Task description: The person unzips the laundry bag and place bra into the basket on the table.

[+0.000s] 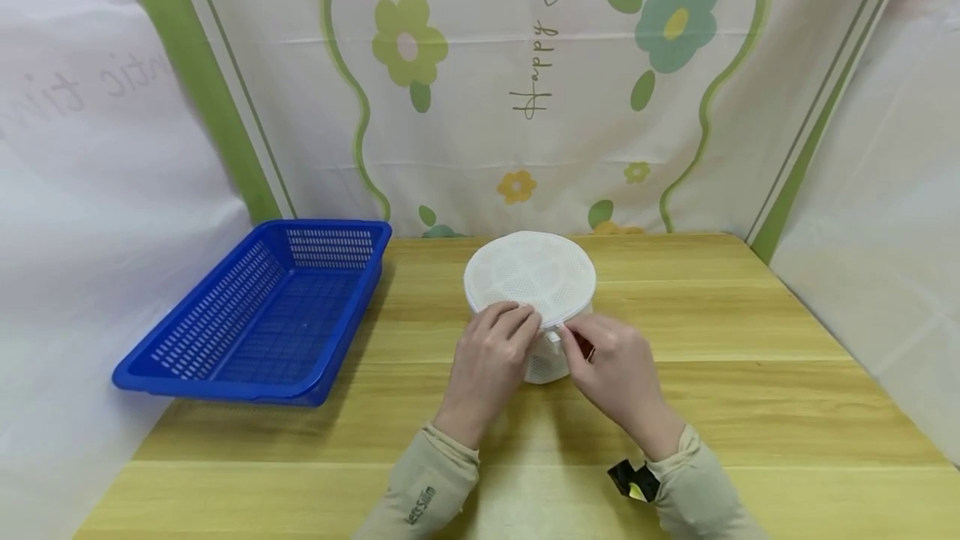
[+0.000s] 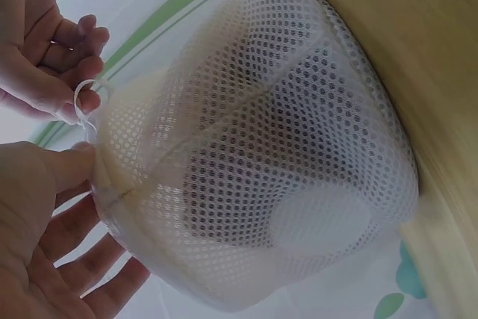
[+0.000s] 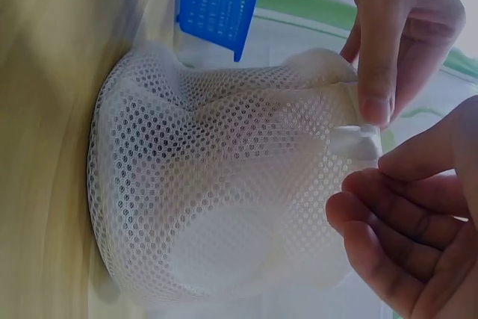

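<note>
A white mesh laundry bag (image 1: 530,277), round and standing upright with its flat lid on top, is on the wooden table. My left hand (image 1: 491,357) holds the lid's front rim, fingers over the top and thumb (image 2: 71,166) against the side. Just to the right, my right hand (image 1: 615,365) pinches at the same rim between thumb and forefinger. A thin white loop (image 2: 88,98) shows at those fingertips in the left wrist view. Beside them a small white tab (image 3: 351,142) hangs from the rim. Pale shapes show dimly through the mesh.
A blue plastic basket (image 1: 322,357) with slotted walls stands on the left of the wooden table (image 1: 712,407). Behind the table hangs a flower-printed curtain (image 1: 480,132). A black strap piece (image 1: 636,482) sits by the right cuff.
</note>
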`<state>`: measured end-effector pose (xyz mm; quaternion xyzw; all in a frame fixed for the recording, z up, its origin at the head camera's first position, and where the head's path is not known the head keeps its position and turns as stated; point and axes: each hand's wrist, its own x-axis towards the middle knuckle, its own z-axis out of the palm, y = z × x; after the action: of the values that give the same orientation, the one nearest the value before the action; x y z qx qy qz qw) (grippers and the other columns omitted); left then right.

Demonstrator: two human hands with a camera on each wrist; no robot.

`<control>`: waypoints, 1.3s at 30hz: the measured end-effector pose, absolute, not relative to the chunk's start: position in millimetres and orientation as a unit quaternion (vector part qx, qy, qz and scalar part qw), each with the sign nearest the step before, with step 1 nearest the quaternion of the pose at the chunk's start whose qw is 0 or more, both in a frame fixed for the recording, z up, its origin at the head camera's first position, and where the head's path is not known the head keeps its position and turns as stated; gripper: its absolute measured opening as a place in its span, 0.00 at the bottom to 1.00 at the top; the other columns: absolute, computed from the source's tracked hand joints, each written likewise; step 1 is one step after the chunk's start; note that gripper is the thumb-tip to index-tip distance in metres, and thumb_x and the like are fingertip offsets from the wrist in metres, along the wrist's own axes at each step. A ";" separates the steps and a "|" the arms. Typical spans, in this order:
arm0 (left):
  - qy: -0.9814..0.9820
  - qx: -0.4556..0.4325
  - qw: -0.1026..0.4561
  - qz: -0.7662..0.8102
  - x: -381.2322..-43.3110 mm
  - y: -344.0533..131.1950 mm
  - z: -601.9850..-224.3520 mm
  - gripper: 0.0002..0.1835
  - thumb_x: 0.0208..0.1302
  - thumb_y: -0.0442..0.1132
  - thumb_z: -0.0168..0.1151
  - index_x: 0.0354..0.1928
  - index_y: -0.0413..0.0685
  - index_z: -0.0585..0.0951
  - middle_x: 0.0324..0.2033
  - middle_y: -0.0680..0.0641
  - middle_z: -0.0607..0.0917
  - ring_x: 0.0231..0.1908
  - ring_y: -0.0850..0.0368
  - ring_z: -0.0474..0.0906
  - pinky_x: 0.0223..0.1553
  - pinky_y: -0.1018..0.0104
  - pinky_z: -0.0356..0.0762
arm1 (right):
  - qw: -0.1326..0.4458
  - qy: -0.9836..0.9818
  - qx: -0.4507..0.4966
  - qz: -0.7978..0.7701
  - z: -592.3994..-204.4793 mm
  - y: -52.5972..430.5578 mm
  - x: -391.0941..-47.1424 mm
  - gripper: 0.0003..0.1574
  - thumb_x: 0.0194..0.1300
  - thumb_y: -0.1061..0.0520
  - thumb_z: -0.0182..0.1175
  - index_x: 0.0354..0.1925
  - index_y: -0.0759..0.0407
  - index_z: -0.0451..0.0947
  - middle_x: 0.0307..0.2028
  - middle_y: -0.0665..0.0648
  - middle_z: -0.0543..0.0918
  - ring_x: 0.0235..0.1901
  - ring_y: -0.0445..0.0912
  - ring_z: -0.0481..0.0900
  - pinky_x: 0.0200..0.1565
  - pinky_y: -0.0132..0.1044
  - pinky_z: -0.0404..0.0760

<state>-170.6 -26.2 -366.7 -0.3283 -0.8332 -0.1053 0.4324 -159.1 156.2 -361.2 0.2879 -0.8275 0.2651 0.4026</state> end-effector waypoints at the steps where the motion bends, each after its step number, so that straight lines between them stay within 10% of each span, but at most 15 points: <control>1: -0.832 -0.330 0.433 -0.105 -170.5 -26.4 -366.5 0.09 0.62 0.38 0.70 0.43 0.45 0.86 0.44 0.49 0.86 0.48 0.53 0.79 0.54 0.63 0.76 | 0.400 -0.825 0.295 0.269 -361.5 155.3 -158.8 0.03 0.57 0.67 0.65 0.29 0.61 0.83 0.22 0.50 0.80 0.19 0.37 0.72 0.19 0.30 0.73; 39: -0.823 -0.335 0.442 -0.126 -166.2 -27.8 -363.8 0.05 0.61 0.37 0.70 0.38 0.47 0.89 0.40 0.52 0.88 0.43 0.55 0.81 0.49 0.64 0.78 | 0.415 -0.823 0.274 0.274 -363.6 153.7 -154.5 0.03 0.54 0.65 0.66 0.27 0.59 0.86 0.23 0.50 0.83 0.18 0.36 0.72 0.17 0.30 0.71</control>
<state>-166.2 -27.8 -363.8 -0.3351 -0.8227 -0.1256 0.4417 -154.5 153.7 -363.6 0.2738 -0.8231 0.2740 0.4153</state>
